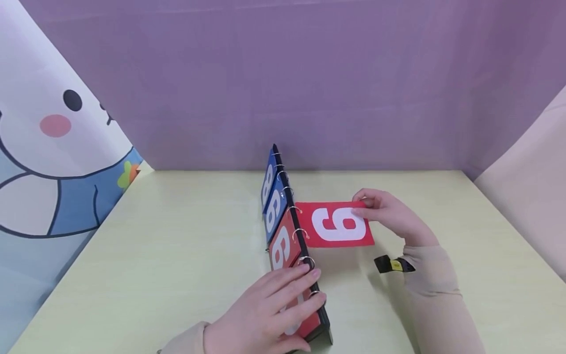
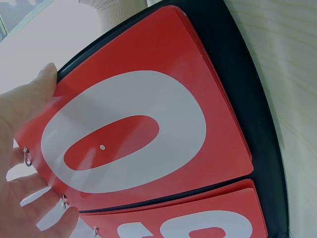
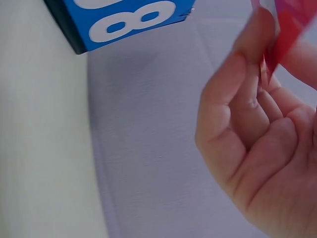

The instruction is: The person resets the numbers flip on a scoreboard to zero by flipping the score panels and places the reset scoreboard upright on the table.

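Observation:
A black ring-bound flip scoreboard [image 1: 326,319] stands on edge on the table, its blue cards [image 1: 272,204] toward the far end and red cards [image 1: 283,246] nearer. My left hand [image 1: 265,307] holds its near end, fingers over the ringed top edge and thumb at the side edge. In the left wrist view a red card with a white 0 [image 2: 193,89] lies beside that hand. With thumb and fingers, my right hand [image 1: 393,214] pinches the outer edge of a red number card [image 1: 309,236], which stretches out from the rings to the right, above the table.
The pale table [image 1: 199,221] runs back to a purple cloth [image 1: 309,88]. A cartoon-print cloth [image 1: 31,137] hangs at the left and a pale cloth [image 1: 530,182] at the right. A black and yellow strap [image 1: 393,264] sticks out from the right sleeve [image 1: 431,273].

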A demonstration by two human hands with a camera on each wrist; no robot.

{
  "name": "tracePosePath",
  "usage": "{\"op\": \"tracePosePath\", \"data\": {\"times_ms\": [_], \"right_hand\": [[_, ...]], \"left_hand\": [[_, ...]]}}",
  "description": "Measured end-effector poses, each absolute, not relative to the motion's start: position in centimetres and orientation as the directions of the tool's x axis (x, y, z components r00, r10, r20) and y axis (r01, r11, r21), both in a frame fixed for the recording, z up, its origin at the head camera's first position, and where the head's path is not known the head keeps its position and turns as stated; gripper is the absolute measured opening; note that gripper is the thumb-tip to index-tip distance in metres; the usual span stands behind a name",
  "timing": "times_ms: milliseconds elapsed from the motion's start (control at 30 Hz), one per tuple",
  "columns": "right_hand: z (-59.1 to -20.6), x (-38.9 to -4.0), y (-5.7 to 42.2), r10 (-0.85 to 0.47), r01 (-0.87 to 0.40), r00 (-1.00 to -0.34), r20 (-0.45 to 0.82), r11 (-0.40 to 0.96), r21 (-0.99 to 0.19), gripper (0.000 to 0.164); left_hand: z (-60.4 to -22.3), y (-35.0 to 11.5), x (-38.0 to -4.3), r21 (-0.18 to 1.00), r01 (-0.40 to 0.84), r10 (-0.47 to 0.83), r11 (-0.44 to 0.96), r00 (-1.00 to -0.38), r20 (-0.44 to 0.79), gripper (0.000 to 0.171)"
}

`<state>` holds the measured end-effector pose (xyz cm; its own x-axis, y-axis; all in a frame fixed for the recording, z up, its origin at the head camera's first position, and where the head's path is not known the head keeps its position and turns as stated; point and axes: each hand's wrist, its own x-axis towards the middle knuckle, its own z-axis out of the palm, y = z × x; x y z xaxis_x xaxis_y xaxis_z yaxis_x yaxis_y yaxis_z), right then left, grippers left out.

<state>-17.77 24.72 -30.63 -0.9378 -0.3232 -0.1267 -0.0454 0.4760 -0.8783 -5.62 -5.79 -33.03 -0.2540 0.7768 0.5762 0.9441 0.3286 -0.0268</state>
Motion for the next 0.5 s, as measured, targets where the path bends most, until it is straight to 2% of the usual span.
{"op": "tracePosePath", "data": {"times_ms": [233, 333, 500], "right_hand": [[-29.1, -16.8, 25.0, -0.243, -0.038, -0.966, -0.087, 0.466, -0.884, 0.032], [-28.7, -16.6, 25.0, -0.221, -0.047, -0.973, -0.059, 0.448, -0.893, 0.028], [-28.0, -15.8, 25.1, -0.212, -0.053, -0.977, -0.008, 0.28, -0.958, 0.021]], "left_hand": [[-33.0, -5.9, -5.6, -0.01, 0.944, 0.787, 0.331, -0.27, 0.555, 0.076], [-33.0, -5.9, -5.6, -0.012, 0.943, 0.788, 0.333, -0.271, 0.553, 0.077], [-33.1, -5.8, -5.7, -0.027, 0.943, 0.781, 0.332, -0.258, 0.568, 0.077]]}}
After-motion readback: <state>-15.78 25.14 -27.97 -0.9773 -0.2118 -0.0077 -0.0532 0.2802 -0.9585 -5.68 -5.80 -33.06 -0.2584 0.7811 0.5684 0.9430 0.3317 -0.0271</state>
